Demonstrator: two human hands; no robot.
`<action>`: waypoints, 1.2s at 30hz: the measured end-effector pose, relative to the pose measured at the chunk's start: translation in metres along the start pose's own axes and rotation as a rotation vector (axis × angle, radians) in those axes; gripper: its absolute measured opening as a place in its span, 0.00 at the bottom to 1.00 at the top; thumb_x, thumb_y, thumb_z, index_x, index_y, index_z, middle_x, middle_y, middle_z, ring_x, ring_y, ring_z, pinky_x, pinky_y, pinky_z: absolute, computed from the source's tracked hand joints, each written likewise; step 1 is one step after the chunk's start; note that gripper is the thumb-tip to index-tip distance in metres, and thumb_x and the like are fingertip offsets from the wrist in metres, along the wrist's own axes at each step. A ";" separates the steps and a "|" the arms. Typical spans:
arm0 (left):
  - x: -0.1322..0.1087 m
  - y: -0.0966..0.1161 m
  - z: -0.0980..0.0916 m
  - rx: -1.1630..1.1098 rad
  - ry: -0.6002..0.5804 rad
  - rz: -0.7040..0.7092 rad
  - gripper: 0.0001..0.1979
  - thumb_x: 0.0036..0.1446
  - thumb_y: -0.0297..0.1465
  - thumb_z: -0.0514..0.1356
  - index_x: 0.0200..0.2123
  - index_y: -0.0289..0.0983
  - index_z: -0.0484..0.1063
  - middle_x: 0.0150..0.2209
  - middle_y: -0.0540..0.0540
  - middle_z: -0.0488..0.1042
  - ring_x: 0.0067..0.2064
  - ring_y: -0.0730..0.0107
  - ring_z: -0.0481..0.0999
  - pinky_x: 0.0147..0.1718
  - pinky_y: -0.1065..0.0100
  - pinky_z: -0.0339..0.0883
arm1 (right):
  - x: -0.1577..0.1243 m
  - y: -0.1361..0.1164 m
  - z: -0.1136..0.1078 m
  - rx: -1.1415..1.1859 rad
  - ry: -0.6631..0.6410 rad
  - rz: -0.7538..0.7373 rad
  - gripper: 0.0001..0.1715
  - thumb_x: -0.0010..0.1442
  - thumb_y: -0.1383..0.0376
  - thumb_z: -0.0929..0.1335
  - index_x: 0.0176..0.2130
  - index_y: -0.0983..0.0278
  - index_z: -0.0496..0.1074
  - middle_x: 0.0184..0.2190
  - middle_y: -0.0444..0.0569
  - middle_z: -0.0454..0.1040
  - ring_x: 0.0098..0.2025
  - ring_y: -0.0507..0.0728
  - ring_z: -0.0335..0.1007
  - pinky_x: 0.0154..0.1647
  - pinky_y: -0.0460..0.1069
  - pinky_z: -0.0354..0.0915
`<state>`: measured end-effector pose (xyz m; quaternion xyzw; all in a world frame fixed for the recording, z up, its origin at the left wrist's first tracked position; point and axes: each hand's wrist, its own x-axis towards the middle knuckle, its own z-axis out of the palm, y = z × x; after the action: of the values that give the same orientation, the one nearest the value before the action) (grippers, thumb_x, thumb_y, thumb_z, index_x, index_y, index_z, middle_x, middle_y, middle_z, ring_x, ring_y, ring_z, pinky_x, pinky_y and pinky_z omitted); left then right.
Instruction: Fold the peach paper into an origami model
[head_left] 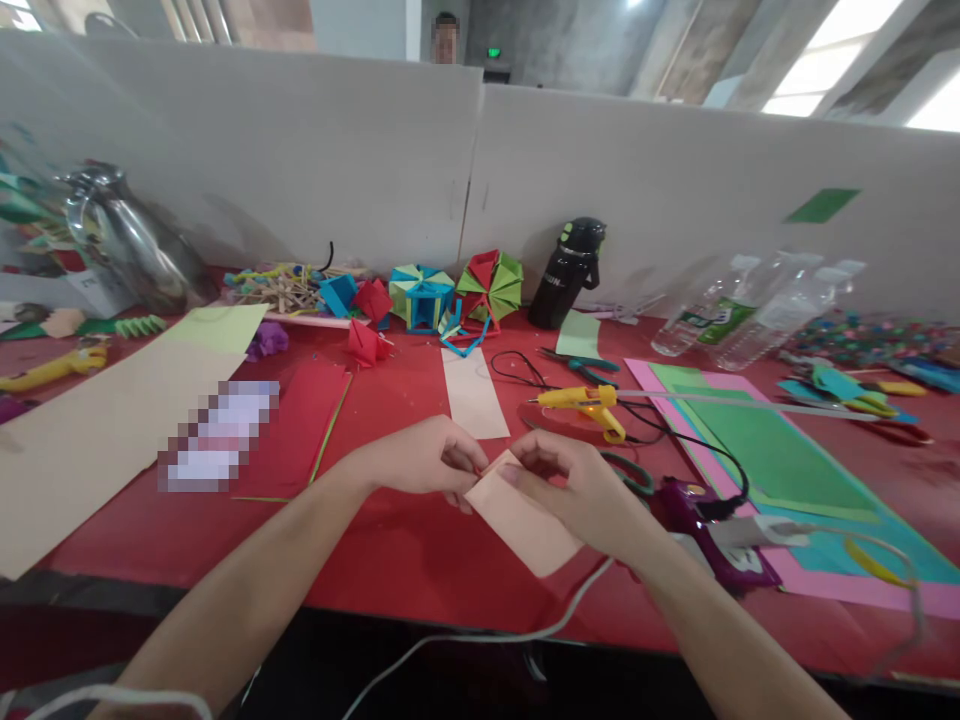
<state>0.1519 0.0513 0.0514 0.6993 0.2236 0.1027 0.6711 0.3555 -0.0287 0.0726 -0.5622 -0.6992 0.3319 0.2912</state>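
Both of my hands are at a peach sheet of paper point(529, 525) held tilted above the red table near its front edge. My left hand point(431, 455) is closed at the sheet's upper left corner, its fingertips curled and partly hidden. Along the top edge, my right hand point(566, 485) pinches the paper between thumb and fingers, where the edge looks folded over. Just beyond my hands a pale peach strip of paper point(476, 395) lies flat. To the right of it rests a yellow glue gun point(585, 405) with a glue stick in its back.
Red sheets point(292, 430) lie left, beside a large cream sheet point(112, 430). Folded paper lanterns point(490, 285) and a black bottle point(568, 275) stand at the back. Right are coloured sheets point(780, 450), a purple power strip point(712, 540) and plastic bottles point(780, 315). A white cable point(465, 638) crosses the front edge.
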 end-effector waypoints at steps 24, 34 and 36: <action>-0.016 0.004 -0.023 0.037 -0.080 -0.007 0.13 0.55 0.35 0.64 0.41 0.35 0.79 0.34 0.43 0.81 0.31 0.68 0.81 0.33 0.72 0.74 | -0.005 -0.005 0.008 0.188 -0.038 0.027 0.13 0.59 0.57 0.69 0.29 0.63 0.71 0.26 0.44 0.72 0.28 0.51 0.66 0.26 0.45 0.60; -0.018 0.007 -0.022 0.026 -0.099 -0.002 0.13 0.55 0.35 0.64 0.41 0.35 0.80 0.33 0.43 0.81 0.32 0.67 0.81 0.31 0.72 0.74 | -0.005 -0.003 0.008 0.240 -0.038 0.036 0.13 0.58 0.57 0.70 0.29 0.63 0.71 0.26 0.43 0.72 0.28 0.51 0.67 0.27 0.45 0.61; -0.019 0.006 -0.022 0.021 -0.111 0.001 0.13 0.55 0.35 0.64 0.42 0.35 0.80 0.33 0.43 0.81 0.32 0.67 0.81 0.31 0.71 0.74 | -0.005 -0.004 0.008 0.243 -0.043 0.039 0.12 0.58 0.57 0.70 0.29 0.63 0.71 0.26 0.43 0.72 0.28 0.50 0.66 0.27 0.45 0.61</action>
<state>0.1269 0.0623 0.0621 0.7109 0.1869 0.0618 0.6752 0.3483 -0.0355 0.0706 -0.5291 -0.6490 0.4315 0.3357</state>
